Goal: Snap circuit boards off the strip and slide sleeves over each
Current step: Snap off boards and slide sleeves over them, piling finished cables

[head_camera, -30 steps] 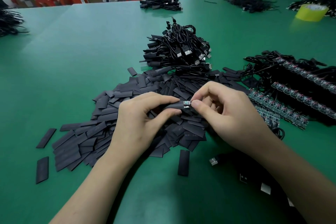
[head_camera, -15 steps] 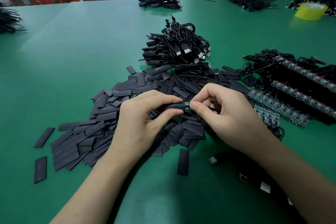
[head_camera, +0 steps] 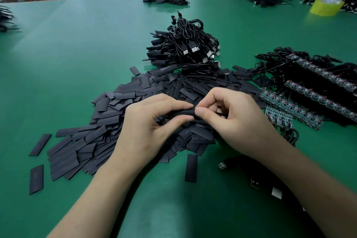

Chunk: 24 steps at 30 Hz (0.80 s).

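My left hand (head_camera: 148,121) pinches a black sleeve (head_camera: 183,112) between thumb and forefinger above a heap of flat black sleeves (head_camera: 108,121). Facing it, my right hand (head_camera: 233,120) pinches the sleeve's right end with thumb and forefinger; a thin black cable runs from there under its fingers. The circuit board is hidden inside the sleeve. Strips of circuit boards (head_camera: 289,106) with red wires and black cables lie to the right of my right hand.
A pile of sleeved black USB cables (head_camera: 185,48) sits behind the sleeve heap on the green table (head_camera: 67,54). One loose sleeve (head_camera: 191,168) and a USB plug (head_camera: 222,166) lie near me. A yellow tape roll (head_camera: 326,6) and other people's hands are at the far right.
The small board end that showed between my fingertips has slid into the sleeve and is no longer visible. Both hands stayed in place over the heap.
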### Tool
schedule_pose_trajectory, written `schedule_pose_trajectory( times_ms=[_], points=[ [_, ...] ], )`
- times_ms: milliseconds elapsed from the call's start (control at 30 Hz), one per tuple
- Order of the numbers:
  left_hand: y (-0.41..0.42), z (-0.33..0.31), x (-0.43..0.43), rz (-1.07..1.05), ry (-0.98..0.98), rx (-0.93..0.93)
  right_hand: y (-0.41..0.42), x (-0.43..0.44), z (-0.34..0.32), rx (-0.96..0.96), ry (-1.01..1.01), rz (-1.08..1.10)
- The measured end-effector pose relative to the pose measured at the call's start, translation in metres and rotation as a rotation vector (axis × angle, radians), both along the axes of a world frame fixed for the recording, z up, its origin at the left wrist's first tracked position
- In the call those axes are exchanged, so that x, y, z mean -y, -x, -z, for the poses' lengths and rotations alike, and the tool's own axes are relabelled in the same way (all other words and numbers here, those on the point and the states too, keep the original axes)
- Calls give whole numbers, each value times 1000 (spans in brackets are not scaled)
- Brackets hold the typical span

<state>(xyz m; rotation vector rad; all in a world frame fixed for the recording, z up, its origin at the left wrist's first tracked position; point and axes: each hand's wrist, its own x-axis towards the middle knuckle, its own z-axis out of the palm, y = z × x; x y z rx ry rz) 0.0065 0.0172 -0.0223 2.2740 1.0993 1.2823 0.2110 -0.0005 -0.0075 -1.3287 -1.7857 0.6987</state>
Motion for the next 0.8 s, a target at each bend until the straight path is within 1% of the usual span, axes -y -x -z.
schedule_pose_trajectory(
  times_ms=[67,200,367,433,533,600,700,800],
  points=[
    [-1,0,0,-8,-4,0,0,-1,1,-28,4,-12],
    [-2,-3,0,-52,47,80,-3,-1,0,-70,-39,-20],
    [-2,-2,0,-104,65,147,-1,1,2,33,-183,28],
    [-2,0,-1,-159,79,221,-1,0,2,34,-236,47],
    [-2,0,0,-205,119,380,-2,0,2,60,-289,73],
    [-2,0,1,-227,83,368,-1,1,2,104,-306,80],
    [-4,-2,3,-262,-15,265,0,2,4,164,-324,94],
    [-5,-1,4,-290,-71,191,1,2,5,225,-345,122]
  ],
)
